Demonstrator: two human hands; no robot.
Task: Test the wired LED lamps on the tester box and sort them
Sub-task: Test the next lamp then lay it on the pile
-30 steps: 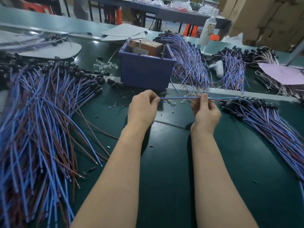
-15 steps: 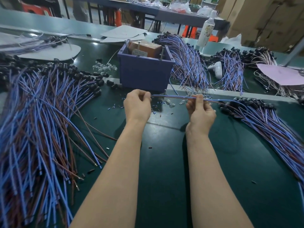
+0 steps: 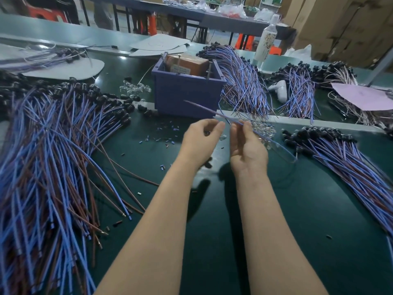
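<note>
Bench obs., standing beside the person.

- Dark green table mat is carrying everything.
- Large heap of blue and brown wired LED lamps is lying fanned out at the left, black lamp heads at the far end. A smaller heap is lying at the right in the same way.
- Blue tester box is sitting at the centre back, with a brown block inside it.
- Right hand is facing palm up just in front of the box, thumb and forefinger pinching one wired lamp.
- This lamp's wire is slanting in the air from the box front, through the pinch, down towards the right heap. Its lower end is blurring out.
- Left hand is hovering just beside the right hand, fingers loosely curled. The wire is passing just over its fingertips; cannot tell whether they are touching it.
- Loose clear LED caps are lying left of the box.
- Tiny wire offcuts are lying scattered before it.
</note>
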